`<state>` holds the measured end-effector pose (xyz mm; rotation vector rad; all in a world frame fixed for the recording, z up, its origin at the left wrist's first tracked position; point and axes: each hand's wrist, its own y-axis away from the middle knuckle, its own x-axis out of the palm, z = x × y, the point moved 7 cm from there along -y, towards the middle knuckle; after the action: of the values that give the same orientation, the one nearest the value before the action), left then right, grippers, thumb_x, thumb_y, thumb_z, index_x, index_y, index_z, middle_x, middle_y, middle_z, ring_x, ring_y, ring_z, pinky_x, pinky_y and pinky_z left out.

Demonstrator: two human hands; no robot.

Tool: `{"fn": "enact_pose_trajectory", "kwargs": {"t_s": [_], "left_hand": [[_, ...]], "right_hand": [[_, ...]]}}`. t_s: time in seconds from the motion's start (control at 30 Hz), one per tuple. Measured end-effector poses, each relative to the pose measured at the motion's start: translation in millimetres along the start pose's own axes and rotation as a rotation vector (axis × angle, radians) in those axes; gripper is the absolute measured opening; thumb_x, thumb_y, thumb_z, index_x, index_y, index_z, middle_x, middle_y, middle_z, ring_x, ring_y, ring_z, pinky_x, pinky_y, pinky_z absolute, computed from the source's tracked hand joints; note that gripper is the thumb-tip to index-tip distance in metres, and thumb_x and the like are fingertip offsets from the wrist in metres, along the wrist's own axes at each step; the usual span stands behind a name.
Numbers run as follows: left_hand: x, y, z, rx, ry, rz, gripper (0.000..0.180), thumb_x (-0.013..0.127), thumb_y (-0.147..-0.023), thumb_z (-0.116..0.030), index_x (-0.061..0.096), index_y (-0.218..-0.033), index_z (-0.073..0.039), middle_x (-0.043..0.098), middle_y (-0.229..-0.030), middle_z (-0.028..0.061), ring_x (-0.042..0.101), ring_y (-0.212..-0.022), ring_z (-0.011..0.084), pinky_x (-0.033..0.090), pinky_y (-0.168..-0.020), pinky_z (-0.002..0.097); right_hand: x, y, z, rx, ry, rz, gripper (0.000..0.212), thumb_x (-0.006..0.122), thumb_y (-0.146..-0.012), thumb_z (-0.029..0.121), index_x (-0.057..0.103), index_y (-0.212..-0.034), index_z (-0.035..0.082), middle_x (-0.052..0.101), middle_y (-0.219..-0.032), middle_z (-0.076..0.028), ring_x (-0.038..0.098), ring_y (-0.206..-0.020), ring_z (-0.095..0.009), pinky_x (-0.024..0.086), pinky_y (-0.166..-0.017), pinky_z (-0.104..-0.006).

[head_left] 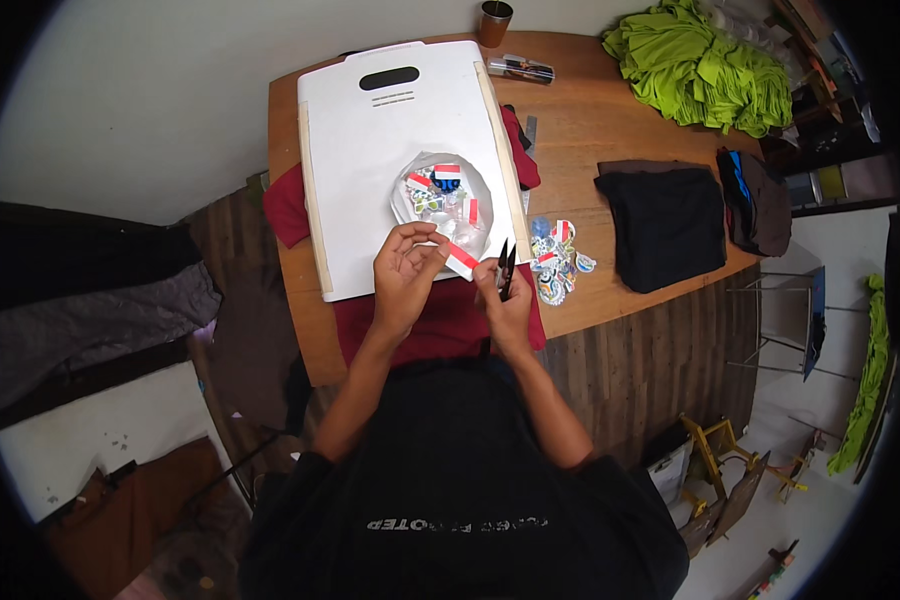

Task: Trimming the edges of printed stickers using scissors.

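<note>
A small red-and-white patch [461,257] is stretched between my two hands, over the near rim of a round white plastic container [398,208]. My left hand [406,278] is closed, pinching the left end of the patch between thumb and fingers. Closed round black thread snips [507,268], my right hand [509,312] has its thumb and fingertip by the patch's right end. The snips point away from me. Inside the container lie more red-and-white patches [471,212] and several colourful pieces. Under it is a white board [355,190] with a dark handle slot.
Right of the board, a pile of colourful patches [553,285] lies on the wooden table [570,130]. Folded black cloth [665,230] and bunched lime-green fabric [690,75] sit farther right. A brown cup [494,24] and a clear case [522,69] stand beyond. Maroon cloth [370,325] shows beneath the board.
</note>
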<state>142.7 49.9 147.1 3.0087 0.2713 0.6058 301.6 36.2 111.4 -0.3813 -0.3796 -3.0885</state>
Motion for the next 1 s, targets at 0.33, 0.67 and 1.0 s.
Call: {"fn": "enact_pose_trajectory", "kwargs": {"t_s": [0.33,0.67,1.0], "left_hand": [[3,7,7,-0.076,0.019,0.092,0.048,0.068,-0.088,0.002,0.047,-0.131,0.003,0.059,-0.115,0.0121,0.061,-0.098,0.0137,0.05,-0.087,0.0259],[4,1,16,-0.08,-0.086,0.104,0.035,0.069,-0.088,0.001,0.057,-0.121,0.004,0.063,-0.104,0.008,0.061,-0.095,0.0109,0.05,-0.085,0.0234],[-47,28,37,-0.143,-0.265,0.013,0.021,0.067,-0.092,-0.003,0.061,-0.111,0.001,0.065,-0.095,0.0036,0.061,-0.088,0.0071,0.047,-0.081,0.0201]], "right_hand": [[-5,-26,31,-0.055,0.07,0.004,0.01,0.064,-0.095,0.013,0.062,-0.092,0.003,0.048,-0.07,0.01,0.038,-0.062,0.001,0.029,-0.055,-0.0184],[2,-27,32,-0.019,0.135,0.068,0.009,0.063,-0.095,0.011,0.061,-0.09,0.003,0.048,-0.069,0.009,0.039,-0.062,0.001,0.031,-0.056,-0.0182],[-93,-47,9,0.018,0.292,-0.258,0.013,0.06,-0.095,0.013,0.064,-0.097,0.001,0.06,-0.08,0.003,0.054,-0.077,-0.006,0.044,-0.073,-0.0222]]}}
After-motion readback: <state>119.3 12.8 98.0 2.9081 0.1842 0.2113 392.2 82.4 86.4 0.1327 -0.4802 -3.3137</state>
